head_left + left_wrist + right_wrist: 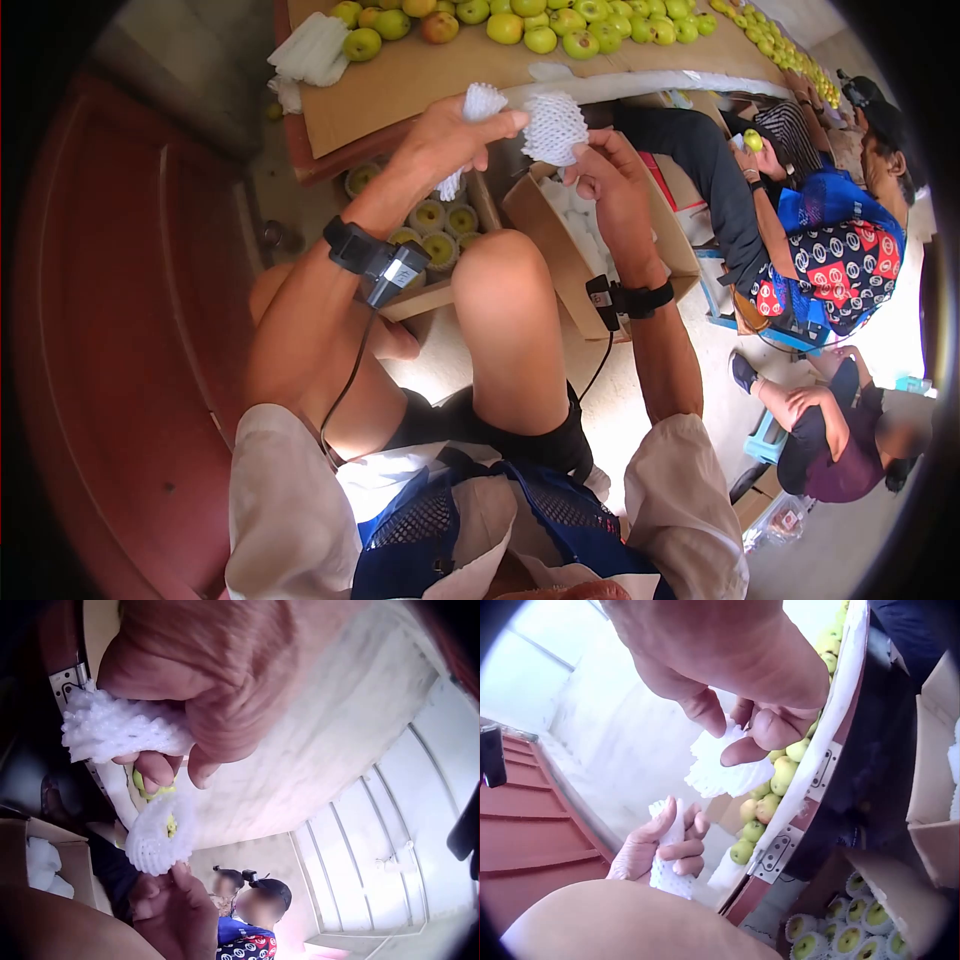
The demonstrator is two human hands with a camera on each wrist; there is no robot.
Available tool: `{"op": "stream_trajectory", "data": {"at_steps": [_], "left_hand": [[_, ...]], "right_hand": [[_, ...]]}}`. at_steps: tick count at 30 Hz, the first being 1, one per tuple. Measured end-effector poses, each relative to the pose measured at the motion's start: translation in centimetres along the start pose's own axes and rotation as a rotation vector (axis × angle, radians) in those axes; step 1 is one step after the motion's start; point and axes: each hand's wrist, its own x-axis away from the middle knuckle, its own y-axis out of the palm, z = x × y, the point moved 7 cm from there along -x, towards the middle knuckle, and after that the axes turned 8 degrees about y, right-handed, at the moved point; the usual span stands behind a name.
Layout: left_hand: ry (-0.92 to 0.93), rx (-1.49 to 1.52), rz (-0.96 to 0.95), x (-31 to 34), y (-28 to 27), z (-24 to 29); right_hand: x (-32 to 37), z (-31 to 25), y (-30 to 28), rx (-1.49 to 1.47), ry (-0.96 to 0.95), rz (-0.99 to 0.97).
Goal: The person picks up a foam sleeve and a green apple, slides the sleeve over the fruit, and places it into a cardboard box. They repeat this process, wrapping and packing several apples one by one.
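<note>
My left hand (pixel 440 140) grips a flattened white foam net sleeve (pixel 124 727), which sticks out at both sides of the fist. In the right wrist view, its fingers curl round this sleeve (pixel 671 859). My right hand (pixel 615 190) pinches the edge of a second foam net sleeve (pixel 555 128) between thumb and fingers. That sleeve is spread into a round, open shape, and its hollow ring (pixel 160 836) shows in the left wrist view with no fruit in it. The two hands are raised close together in front of the table edge, above my knees.
Many green apples (pixel 540 38) lie on the cardboard-covered table (pixel 400 95), beside a stack of foam sleeves (pixel 312 50). Below stands a box of sleeved apples (pixel 847 937). An open carton (pixel 535 215) holds white foam pieces. Two people sit at the right, one holding an apple (pixel 752 140).
</note>
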Motion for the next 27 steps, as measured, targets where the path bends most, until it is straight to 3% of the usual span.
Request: {"op": "stream_trajectory", "data": {"at_steps": [12,15,18,21,24,27], "left_hand": [[-0.020,0.104,0.056,-0.2,-0.8,-0.3],[0.003,0.067,0.089,-0.5,-1.0,-0.8],[0.143,-0.133,0.142,-0.9,-1.5,-1.1],[0.341,-0.246,0.131,-1.2,-1.0,-1.1],[0.309,-0.406,0.019,-0.1,0.3,0.7],[0.249,-0.392,-0.054,0.1,0.7,0.5]], "right_hand": [[0.1,-0.3,3.3,0.166,0.013,-0.087],[0.4,-0.6,3.6,0.172,0.020,-0.003],[-0.2,-0.5,2.5,0.279,-0.234,0.139],[1.1,-2.3,4.0,0.551,-0.305,0.223],[1.4,-2.8,5.1,0.730,-0.406,0.270],[0.4,-1.2,4.6,0.801,-0.362,0.256]]}}
